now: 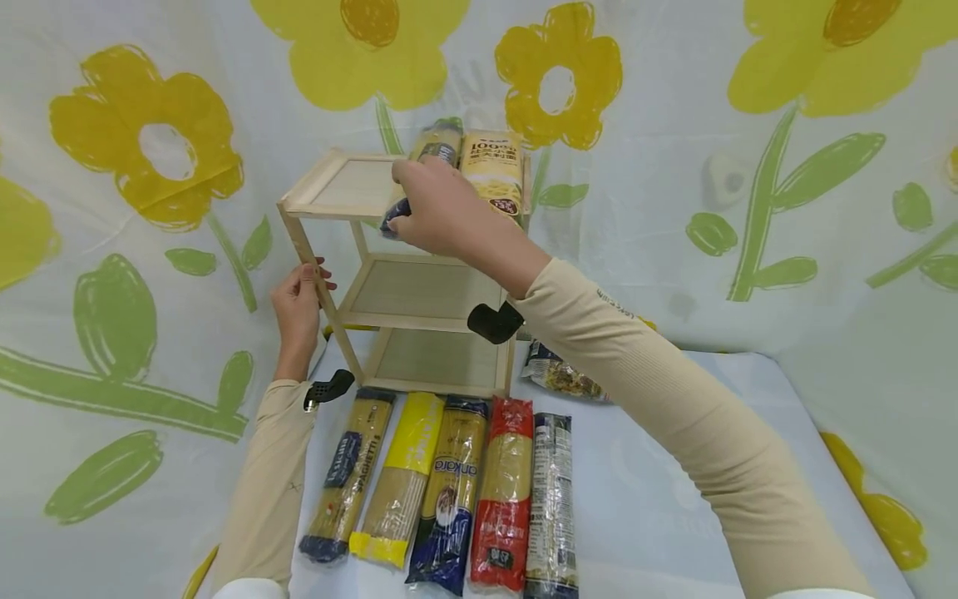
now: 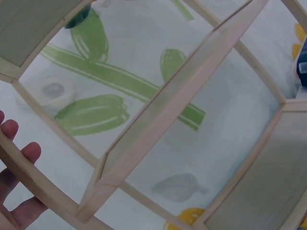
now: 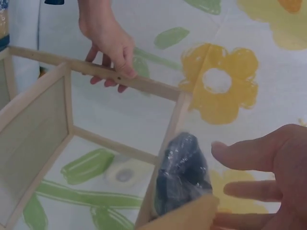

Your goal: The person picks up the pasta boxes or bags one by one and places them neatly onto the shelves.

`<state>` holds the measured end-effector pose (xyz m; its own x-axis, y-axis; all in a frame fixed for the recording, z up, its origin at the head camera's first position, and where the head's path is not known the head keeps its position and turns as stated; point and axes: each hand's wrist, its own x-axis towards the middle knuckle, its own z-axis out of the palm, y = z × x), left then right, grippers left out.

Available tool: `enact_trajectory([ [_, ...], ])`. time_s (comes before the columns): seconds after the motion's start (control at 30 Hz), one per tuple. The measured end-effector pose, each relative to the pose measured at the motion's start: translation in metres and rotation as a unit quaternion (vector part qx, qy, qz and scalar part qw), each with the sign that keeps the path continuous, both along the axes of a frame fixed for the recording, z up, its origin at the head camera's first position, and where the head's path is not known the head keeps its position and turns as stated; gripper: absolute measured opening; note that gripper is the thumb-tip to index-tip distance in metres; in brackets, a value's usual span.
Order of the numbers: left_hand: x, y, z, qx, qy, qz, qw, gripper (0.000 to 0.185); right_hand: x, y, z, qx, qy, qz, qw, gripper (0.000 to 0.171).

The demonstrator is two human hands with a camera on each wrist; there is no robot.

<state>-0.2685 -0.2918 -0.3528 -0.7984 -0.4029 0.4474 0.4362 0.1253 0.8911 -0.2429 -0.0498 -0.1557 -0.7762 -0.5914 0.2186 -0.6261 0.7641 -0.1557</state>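
A three-tier wooden shelf (image 1: 352,188) stands on the table. My left hand (image 1: 297,304) grips its front left post, the fingers wrapped round the wood in the left wrist view. On the top tier lies a long pasta packet (image 1: 437,140), its dark blue end (image 3: 183,172) jutting over the front edge. Over that packet is my right hand (image 1: 441,204); in the right wrist view its thumb and fingers are extended beside the dark end, with a gap at the thumb. A yellow and white pasta packet (image 1: 492,166) lies to the right on the same tier.
Before the shelf lies a row of long pasta packets: a blue-ended spaghetti packet (image 1: 348,474), a yellow one (image 1: 415,433), a dark blue one (image 1: 449,491), a red one (image 1: 505,491) and a clear one (image 1: 552,507). Another packet (image 1: 565,372) lies right of the shelf. Flower-printed cloth (image 1: 659,316) hangs behind.
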Motion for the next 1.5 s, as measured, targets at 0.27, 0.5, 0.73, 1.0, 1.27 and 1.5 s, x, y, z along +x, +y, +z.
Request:
enact_trajectory([
  [0.27,0.001,-0.004,0.000,0.011,-0.003,0.000,0.9999,0.031,0.013,0.027,0.000,-0.070,0.011,0.060,0.996,0.048],
  [0.5,0.001,-0.005,-0.001,0.008,-0.009,0.007,0.9999,0.031,0.027,0.053,-0.004,-0.113,0.008,0.099,0.989,0.049],
  [0.73,0.001,-0.004,-0.002,0.011,-0.010,0.003,0.9999,0.031,0.042,0.077,-0.015,-0.140,0.007,0.128,0.982,0.046],
  [1.0,-0.002,-0.003,-0.003,0.014,-0.001,-0.001,0.9999,0.032,0.055,0.100,-0.034,-0.135,0.001,0.130,0.982,0.043],
  [1.27,-0.003,0.000,-0.003,0.011,0.003,0.002,0.9999,0.031,0.068,0.121,-0.057,-0.165,0.014,0.138,0.976,0.041],
  [1.5,-0.002,0.002,-0.002,0.010,0.004,0.002,0.9999,0.031,0.083,0.135,-0.076,-0.188,0.006,0.139,0.972,0.042],
])
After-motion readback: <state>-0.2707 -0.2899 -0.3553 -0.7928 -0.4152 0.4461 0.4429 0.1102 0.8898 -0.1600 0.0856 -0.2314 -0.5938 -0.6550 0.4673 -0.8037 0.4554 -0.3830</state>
